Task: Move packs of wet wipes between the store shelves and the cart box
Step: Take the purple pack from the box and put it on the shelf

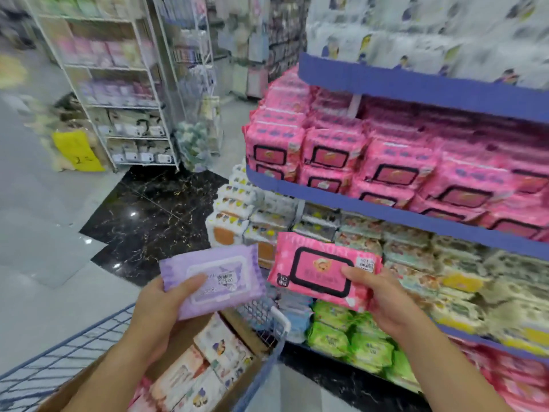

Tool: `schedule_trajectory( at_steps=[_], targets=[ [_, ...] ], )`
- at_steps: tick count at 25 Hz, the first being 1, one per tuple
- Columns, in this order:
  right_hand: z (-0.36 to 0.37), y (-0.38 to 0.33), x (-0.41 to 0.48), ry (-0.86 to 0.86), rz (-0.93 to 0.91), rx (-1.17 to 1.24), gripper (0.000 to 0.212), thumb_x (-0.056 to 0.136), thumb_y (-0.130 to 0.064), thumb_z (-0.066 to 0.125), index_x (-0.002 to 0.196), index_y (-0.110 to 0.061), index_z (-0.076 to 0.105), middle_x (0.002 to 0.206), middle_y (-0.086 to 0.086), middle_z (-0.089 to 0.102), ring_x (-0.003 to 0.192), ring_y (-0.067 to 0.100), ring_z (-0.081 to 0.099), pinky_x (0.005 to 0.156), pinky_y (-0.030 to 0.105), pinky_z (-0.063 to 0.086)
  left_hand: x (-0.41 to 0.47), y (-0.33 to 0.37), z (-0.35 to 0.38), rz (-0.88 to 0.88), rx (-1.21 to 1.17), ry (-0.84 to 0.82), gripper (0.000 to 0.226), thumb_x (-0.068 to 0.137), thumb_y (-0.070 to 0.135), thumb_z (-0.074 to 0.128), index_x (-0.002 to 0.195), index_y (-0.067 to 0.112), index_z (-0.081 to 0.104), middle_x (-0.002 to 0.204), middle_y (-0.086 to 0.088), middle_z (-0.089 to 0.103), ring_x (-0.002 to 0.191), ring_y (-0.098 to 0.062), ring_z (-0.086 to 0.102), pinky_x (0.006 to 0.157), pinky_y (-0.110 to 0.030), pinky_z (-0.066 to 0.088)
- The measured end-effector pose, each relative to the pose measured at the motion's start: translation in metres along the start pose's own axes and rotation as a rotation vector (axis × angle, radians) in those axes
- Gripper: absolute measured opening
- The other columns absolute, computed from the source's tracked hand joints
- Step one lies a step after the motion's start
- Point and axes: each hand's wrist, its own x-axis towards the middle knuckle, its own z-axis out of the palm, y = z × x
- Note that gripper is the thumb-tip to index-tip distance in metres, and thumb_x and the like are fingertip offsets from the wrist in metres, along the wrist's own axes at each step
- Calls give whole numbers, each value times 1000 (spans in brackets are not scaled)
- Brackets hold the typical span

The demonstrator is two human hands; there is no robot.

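Note:
My left hand [154, 304] grips a purple pack of wet wipes [217, 278] from its left end, above the cart. My right hand [383, 295] holds a pink pack of wet wipes [318, 269] with a black-framed lid, in front of the lower shelves. Below both hands a cardboard box [237, 325] sits in the blue wire cart [59, 361] and holds several white patterned packs [219, 349]. To the right, a blue-edged shelf [386, 212] carries rows of matching pink packs [395, 168].
Lower shelves hold pale patterned packs [416, 257] and green packs [353, 334]. The top shelf is stacked with white packs [416, 31]. A white wire rack [124, 93] stands across the aisle at the left. Black marble and grey tile floor [154, 215] lies between.

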Motion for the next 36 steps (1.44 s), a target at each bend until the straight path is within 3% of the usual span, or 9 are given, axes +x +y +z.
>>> schedule_trajectory(
  at_steps=[3,8,14,17,21,25,29,33,36],
  targets=[
    [-62,-43,-9,8,-86,32,60,56,-24,93,110,-9,74,106,21,76,87,34,76,73,44,63,3,17,82,46,-2,-94,85,37,45,100,107,4,74,98,-12,80,89,-26,78,66,-27,62],
    [-180,-99,-16,125,-249,-8,78,54,-28,97,121,-7,64,111,28,71,90,44,71,79,59,54,16,34,204,94,9,-185,75,49,34,90,117,7,72,109,-13,78,104,-35,74,100,-50,53],
    [-303,-136,-26,267,-322,67,99,57,-26,99,140,-14,46,115,26,71,100,56,63,92,83,37,25,47,335,104,34,-338,86,35,51,99,107,10,75,104,-7,80,100,-32,76,90,-46,56],
    [-341,-152,-33,370,-324,32,94,64,-15,94,142,-5,42,111,25,73,98,50,70,66,51,61,35,58,392,143,52,-423,95,23,65,95,99,14,71,89,8,81,80,-9,77,80,-39,54],
    [-386,-167,-39,520,-369,29,63,62,-10,88,117,-2,58,97,23,75,72,39,71,41,33,50,56,65,457,87,18,-536,57,57,34,95,106,16,70,96,8,81,90,-12,77,103,-51,50],
    [-433,-180,-21,565,-346,-14,73,58,-13,95,120,-7,58,99,20,76,81,45,72,69,63,55,59,66,509,69,64,-557,48,70,32,90,109,16,68,89,-2,78,83,-22,72,105,-54,49],
    [-473,-194,24,538,-293,-177,78,67,-10,93,130,-8,48,72,7,69,53,26,59,47,35,50,54,63,553,127,68,-533,41,75,32,88,106,17,67,88,4,80,87,-24,74,89,-42,53],
    [-492,-199,86,386,-257,-233,102,67,-22,94,150,-24,35,133,8,58,90,26,67,67,36,58,47,59,591,151,65,-412,39,74,33,88,102,14,68,89,9,80,82,-9,77,90,-51,55],
    [-502,-191,111,404,-292,-513,93,69,-46,88,146,-27,41,136,-5,48,121,24,56,97,45,52,40,51,618,162,59,-363,34,80,13,80,112,12,70,104,-2,80,99,-24,77,88,-43,58]
  ],
)
